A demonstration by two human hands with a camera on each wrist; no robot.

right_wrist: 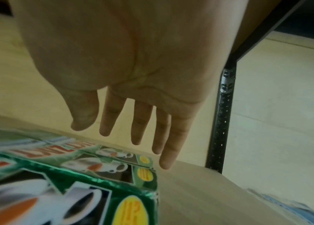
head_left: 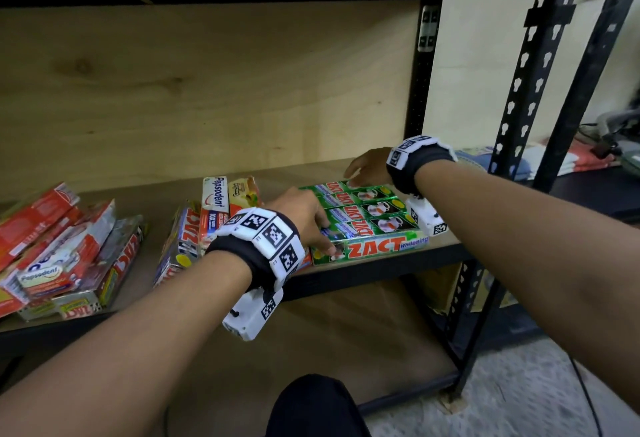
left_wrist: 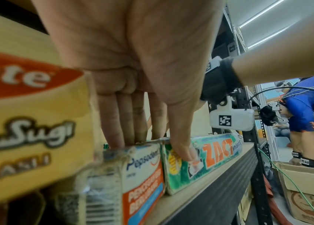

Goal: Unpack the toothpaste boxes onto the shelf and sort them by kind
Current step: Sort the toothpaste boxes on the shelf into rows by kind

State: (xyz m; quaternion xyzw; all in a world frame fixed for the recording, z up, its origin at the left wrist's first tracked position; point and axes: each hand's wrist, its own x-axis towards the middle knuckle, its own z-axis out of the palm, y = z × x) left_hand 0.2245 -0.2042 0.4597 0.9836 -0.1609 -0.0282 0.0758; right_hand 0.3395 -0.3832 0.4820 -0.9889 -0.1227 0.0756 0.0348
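At the 9 o'clock edge of the head view, a loose heap of red and white boxes (head_left: 52, 256) lies jumbled on the wooden shelf (head_left: 166, 215), some marked Pepsodent, some Zact, lying at mixed angles and overlapping. Toward the middle stands a small cluster: a blue and red Zact box (head_left: 180, 242) leaning on its side, a white and red Pepsodent box (head_left: 215, 201) beside it, and a yellow box (head_left: 244, 191) just behind, at about 12 o'clock from the left wrist. The left hand (head_left: 304, 218) reaches over this cluster; in the left wrist view its fingers (left_wrist: 113, 121) are straight and close together, tips resting on the top edges of the boxes, while the thumb presses the front face of the nearest green Zact box (head_left: 374, 248). It does not close around anything. To the right, the green Zact boxes (head_left: 360, 208) lie flat, side by side in 1 neat row, at least 4 of them, with the nearest at the shelf's front edge. The right hand (head_left: 367, 168) hovers at the row's far end, at about 1 o'clock; in the right wrist view its fingers (right_wrist: 138, 121) are straight and slightly spread, holding nothing, tips just above the boxes. Whether they touch the farthest box cannot be told. At 3 o'clock stands the black slotted upright (head_left: 516, 97) of the shelf frame.
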